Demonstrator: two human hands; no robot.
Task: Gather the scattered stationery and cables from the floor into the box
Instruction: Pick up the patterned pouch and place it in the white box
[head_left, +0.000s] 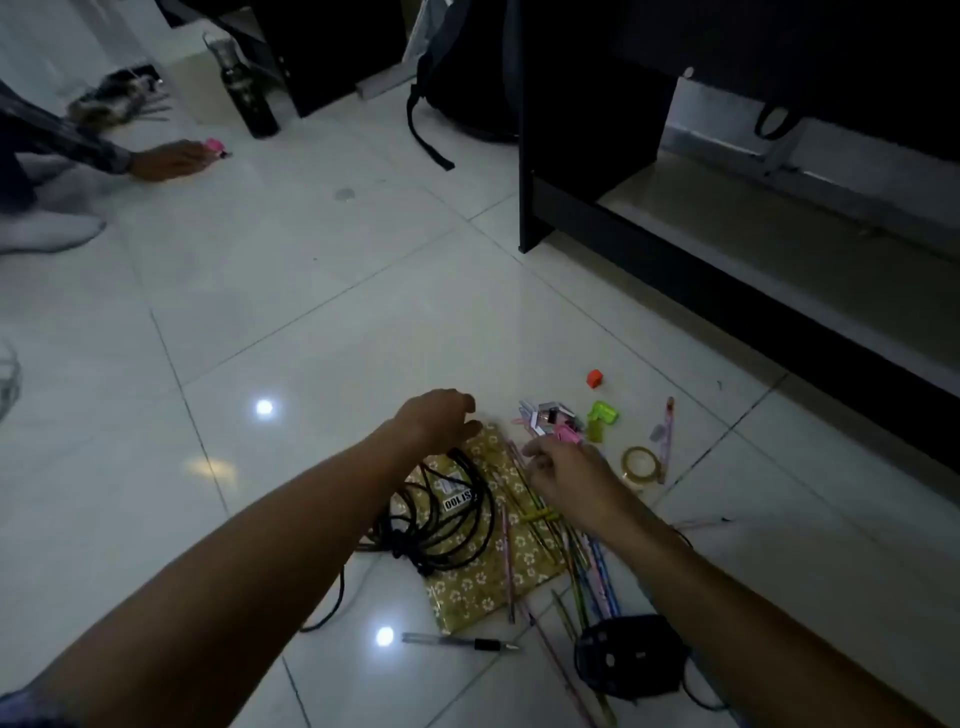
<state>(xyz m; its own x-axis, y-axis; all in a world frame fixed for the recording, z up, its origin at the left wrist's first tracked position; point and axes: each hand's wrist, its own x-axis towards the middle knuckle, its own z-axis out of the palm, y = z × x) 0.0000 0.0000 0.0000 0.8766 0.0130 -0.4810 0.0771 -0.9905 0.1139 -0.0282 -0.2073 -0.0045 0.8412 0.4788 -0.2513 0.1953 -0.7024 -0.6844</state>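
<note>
Head view — box (488, 525) carries cable (447, 519).

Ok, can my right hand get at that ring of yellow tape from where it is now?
Probably yes. The right hand hovers just left of the yellow tape ring, which lies flat on the bare floor tile. Nothing covers it; only a pink pencil lies along its right edge.
</note>
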